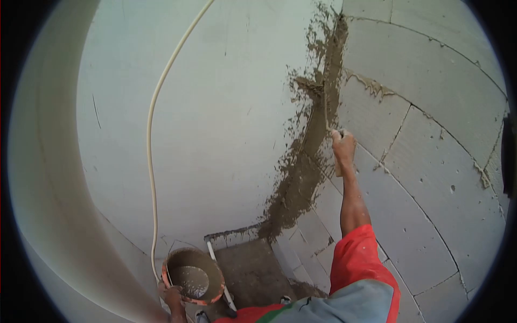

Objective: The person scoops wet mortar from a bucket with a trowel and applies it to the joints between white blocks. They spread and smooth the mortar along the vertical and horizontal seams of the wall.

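Observation:
My right hand [344, 148] is stretched up to the wall corner, its fingers wrapped round the handle of a trowel [326, 105]. The trowel's blade shows nearly edge-on against the wet grey-brown mortar [309, 134] smeared down the corner. Low on the left, my left hand [171, 297] grips the rim of an orange-red bucket [217, 290]. Grey, wet-looking stuff lies in the bottom of the bucket, and its walls are coated with mortar. Part of my left hand is hidden by the bucket's edge.
A cream hose [151, 145] hangs in front of the smooth pale wall [215, 118] and passes beside the bucket. Light block masonry [409, 194] with mortar joints covers the right side. A white pipe [221, 274] stands by the bucket. A curved pale surface [54, 161] fills the left edge.

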`<state>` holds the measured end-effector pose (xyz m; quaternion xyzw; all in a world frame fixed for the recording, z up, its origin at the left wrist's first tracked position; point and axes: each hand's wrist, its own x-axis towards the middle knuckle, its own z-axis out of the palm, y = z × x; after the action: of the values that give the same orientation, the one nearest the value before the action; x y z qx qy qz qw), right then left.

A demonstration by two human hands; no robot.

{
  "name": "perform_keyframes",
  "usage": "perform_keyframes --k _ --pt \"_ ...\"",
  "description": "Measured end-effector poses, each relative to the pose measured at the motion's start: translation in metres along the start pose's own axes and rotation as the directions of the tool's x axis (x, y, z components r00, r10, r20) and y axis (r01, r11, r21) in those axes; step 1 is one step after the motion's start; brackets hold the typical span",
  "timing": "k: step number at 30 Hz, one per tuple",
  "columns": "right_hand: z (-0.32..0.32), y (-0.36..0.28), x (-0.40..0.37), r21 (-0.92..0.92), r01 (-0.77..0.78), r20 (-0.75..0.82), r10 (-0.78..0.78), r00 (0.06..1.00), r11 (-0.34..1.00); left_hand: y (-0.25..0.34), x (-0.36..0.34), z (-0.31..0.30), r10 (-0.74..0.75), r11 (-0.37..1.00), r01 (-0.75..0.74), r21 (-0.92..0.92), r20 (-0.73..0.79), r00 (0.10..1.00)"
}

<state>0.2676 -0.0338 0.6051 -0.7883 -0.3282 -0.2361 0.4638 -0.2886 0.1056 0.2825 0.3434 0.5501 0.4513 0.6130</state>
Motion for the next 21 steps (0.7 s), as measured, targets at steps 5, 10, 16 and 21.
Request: perform_keyframes --k 5,10,16,21 --pt "0.008 0.058 -0.072 -0.263 0.039 0.135 -0.004 0.991 0.964 -0.021 0.013 -0.011 0.047 0.998 -0.050 0.030 0.107 0.993" --pt "0.005 0.039 -0.055 -0.519 -0.050 0.511 0.358 0.782 0.853 -0.024 0.011 -0.004 0.019 0.997 -0.027 0.070 0.103 0.994" --pt "0.039 0.012 0.019 -0.701 0.439 0.646 0.241 0.724 0.561 -0.081 0.047 -0.021 0.178 0.982 -0.186 0.040 0.155 0.972" --pt "0.018 -0.063 0.091 -0.799 0.313 0.448 0.161 0.879 0.513 -0.103 0.057 -0.030 0.171 0.980 -0.182 0.085 0.124 0.977"
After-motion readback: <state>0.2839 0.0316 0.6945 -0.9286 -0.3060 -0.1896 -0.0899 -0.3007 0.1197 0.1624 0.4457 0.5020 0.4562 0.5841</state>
